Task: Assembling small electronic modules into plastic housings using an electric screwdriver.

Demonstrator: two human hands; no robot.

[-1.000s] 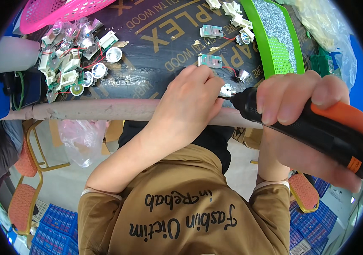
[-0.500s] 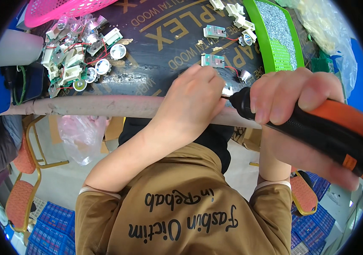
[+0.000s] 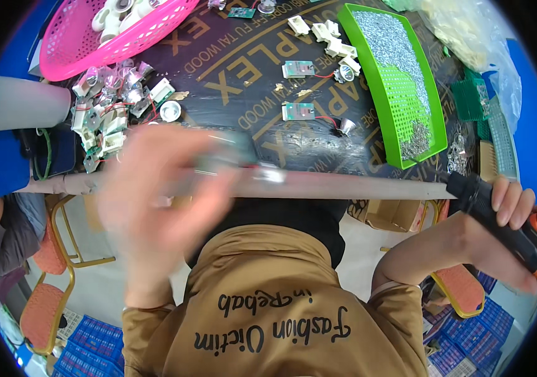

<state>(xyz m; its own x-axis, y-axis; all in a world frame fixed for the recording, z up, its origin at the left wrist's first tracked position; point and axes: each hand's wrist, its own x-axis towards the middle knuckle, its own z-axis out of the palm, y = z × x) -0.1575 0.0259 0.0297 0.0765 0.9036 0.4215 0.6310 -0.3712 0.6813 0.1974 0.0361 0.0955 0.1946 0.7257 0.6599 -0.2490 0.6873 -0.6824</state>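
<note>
Left hand (image 3: 162, 195) badly blurred, held over the near table edge; a small green-and-white unit (image 3: 227, 151), also smeared, seems to be pinched between thumb and fingertips, though the exact contact cannot be told. A bright piece (image 3: 270, 174) is seen just beside it; whether the two are joined is not shown. Power screwdriver (image 3: 494, 217) is gripped in the right hand (image 3: 513, 201), fingers wrapped around the body, bit pointed toward the near corner of the green tray (image 3: 441, 135); touching or apart, cannot be judged. Such a grip probably allows the tool to be kept ready without being laid down. In the tray, small silvery pieces (image 3: 381, 38) are massed at the far end, with a lesser heap at the near corner, presumably placed within easy reach of the bit. Two board units, a nearer one (image 3: 298, 112) and a farther one (image 3: 298, 69), are set out flat at mid-table, each tied by thin red wire to its reflector; spaced apart, likely so that wires are not tangled. White housings (image 3: 334, 44) are clustered beside the tray. A mixed pile of wired assemblies (image 3: 114, 107) is heaped at left, near the pink basket (image 3: 58, 56), in which loose white parts (image 3: 124, 19) are contained, perhaps to be kept separate.
</note>
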